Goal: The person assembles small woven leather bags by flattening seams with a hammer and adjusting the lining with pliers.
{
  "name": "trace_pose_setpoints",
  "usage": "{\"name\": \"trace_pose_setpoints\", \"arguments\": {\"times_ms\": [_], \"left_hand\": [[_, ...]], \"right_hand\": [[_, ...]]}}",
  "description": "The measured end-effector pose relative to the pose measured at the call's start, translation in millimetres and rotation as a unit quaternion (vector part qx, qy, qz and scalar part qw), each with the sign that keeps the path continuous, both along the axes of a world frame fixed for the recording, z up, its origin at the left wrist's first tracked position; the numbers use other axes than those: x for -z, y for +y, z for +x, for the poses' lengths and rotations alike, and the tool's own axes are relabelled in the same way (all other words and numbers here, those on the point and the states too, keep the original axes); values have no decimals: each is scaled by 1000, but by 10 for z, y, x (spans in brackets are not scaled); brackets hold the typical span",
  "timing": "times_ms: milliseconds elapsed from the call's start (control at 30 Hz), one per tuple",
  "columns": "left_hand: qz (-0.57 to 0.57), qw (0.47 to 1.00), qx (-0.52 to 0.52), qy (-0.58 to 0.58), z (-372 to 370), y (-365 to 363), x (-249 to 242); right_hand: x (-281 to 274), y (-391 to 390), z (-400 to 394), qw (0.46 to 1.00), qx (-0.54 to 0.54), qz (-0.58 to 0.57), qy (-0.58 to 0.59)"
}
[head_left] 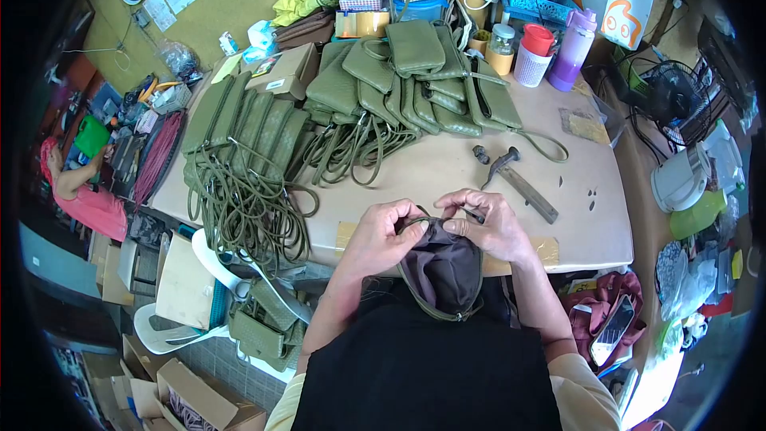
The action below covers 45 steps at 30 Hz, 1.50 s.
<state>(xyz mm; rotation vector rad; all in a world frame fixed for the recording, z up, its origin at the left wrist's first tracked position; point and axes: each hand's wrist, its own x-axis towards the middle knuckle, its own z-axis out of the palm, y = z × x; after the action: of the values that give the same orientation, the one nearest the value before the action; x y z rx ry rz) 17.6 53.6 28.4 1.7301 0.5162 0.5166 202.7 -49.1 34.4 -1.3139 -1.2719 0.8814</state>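
An olive green pouch (pixel 444 275) hangs open at the table's front edge, its dark lining showing. My left hand (pixel 388 235) pinches the left part of its upper rim between thumb and fingers. On the right part of the same rim, my right hand (pixel 488 227) is closed in a pinch, beside a small dark strip at the fingers. Beyond my right hand a hammer (pixel 523 183) lies on the table. Piles of green woven pouches (pixel 415 84) with looped cord straps (pixel 247 207) cover the back and left of the table.
A red-lidded cup (pixel 532 56), a purple bottle (pixel 572 52) and a jar (pixel 501 49) stand at the back right. On the left, a white chair (pixel 211 259) holds more pouches. Another person (pixel 80 191) is at the far left. Open cardboard boxes (pixel 187 395) lie below.
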Motion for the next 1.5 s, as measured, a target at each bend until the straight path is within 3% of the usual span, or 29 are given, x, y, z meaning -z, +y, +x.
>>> {"name": "trace_pose_setpoints", "arguments": {"times_ms": [33,67,133,167,233,267,333,400,467,500,567,600,667,700,733,767,833,900,967,1033,1100,1133,1167,1300,1367,1433,1500], "left_hand": [[46,999,-13,9,5,-40,13],[92,995,-26,19,16,-74,20],[145,987,-57,27,77,-135,-10],[199,975,-88,34,96,-148,-33],[179,978,-79,68,71,-125,-43],[185,975,-119,37,49,-99,-20],[155,967,-188,-79,18,-39,3],[194,951,-218,-99,-115,128,41],[244,923,-262,-141,-221,264,101],[254,912,-278,-163,-250,305,155],[225,908,-297,-194,-263,367,319],[161,903,-296,-267,-250,371,362],[82,877,-303,-363,-171,356,410],[85,877,-303,-364,-119,318,428],[37,869,-278,-407,-73,271,447],[-11,857,-252,-450,-30,228,469],[-33,840,-220,-494,-26,196,487],[-84,849,-88,-514,-118,189,452],[-65,872,-73,-480,-260,254,338],[-92,935,-14,-343,-366,204,20],[-120,943,-47,-306,-361,154,-32],[28,983,-58,-174,-381,150,-72],[174,982,-67,-32,-404,141,-88],[174,956,-205,-119,-373,69,20],[38,951,-225,-207,-310,22,149],[59,940,-245,-231,-261,49,230],[32,935,-267,-230,-292,80,394]], "right_hand": [[-28,6,-30,992,32,79,-88],[-38,2,-48,993,33,78,-87],[-44,-5,-86,958,60,99,-261],[-42,10,-120,959,62,99,-260],[-19,53,-176,951,134,105,-256],[56,88,-108,975,133,104,-143],[210,160,175,969,184,48,-156],[587,158,469,958,231,-9,-166],[1054,146,683,886,265,-31,-378],[1046,140,668,886,267,-28,-378],[1010,84,607,789,312,30,-528],[937,54,543,789,313,30,-528],[694,27,356,898,246,66,-358],[632,22,243,980,138,63,-126],[581,8,112,992,18,55,115],[495,-19,-36,991,18,59,115],[362,-61,-265,998,-31,-34,-45],[477,-83,-272,999,-12,-51,-11],[487,-101,-170,997,5,-72,22],[286,-157,-70,991,33,-68,-113],[114,-169,-66,980,35,-91,-175],[83,-171,-68,972,33,-58,-226],[65,-175,-71,961,31,-26,-275],[79,-195,-14,983,93,-49,-151],[196,-215,65,984,136,64,97],[211,-251,14,976,202,79,-29],[166,-275,-94,969,232,84,-4]]}}
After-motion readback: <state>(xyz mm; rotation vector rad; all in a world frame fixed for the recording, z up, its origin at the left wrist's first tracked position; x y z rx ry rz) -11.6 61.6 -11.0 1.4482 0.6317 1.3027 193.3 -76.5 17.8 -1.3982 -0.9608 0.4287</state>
